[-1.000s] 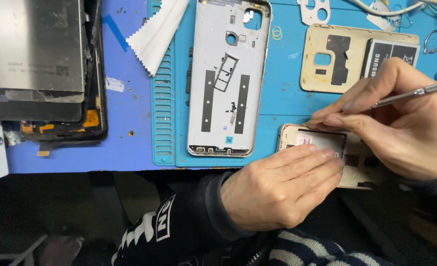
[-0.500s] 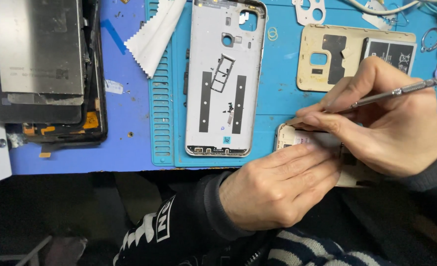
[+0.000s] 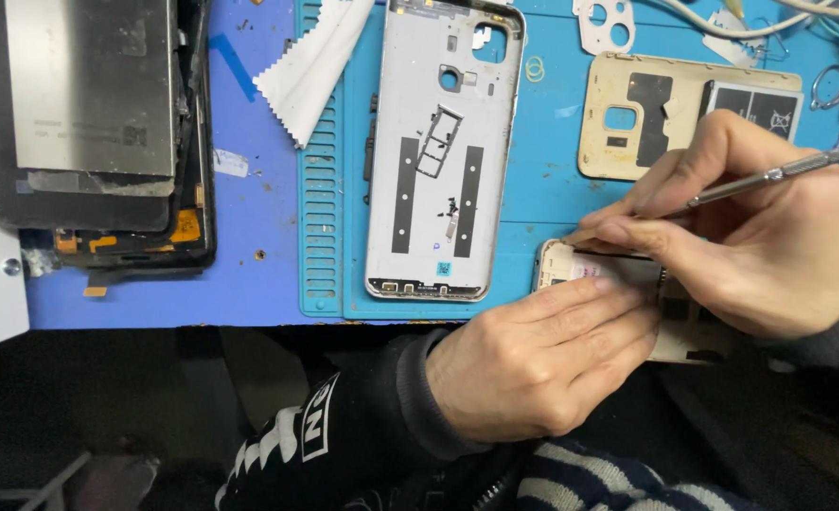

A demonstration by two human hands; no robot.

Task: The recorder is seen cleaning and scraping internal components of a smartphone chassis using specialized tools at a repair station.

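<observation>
Blue ribbed silicone mat (image 3: 542,189) covers the worktop. Left hand (image 3: 542,364) lies flat, fingers extended, pressing a pale gold phone frame (image 3: 571,267) at the near edge. Right hand (image 3: 755,232) fingers pinch a slim metal tool (image 3: 779,173) over it.

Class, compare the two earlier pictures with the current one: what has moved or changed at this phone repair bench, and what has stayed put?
Very little changed. The right hand shifted slightly while working the thin metal tool at the gold phone frame. The left hand stays pressed flat on that frame. The silver back cover, white cloth and dismantled screen lie where they were.
</observation>
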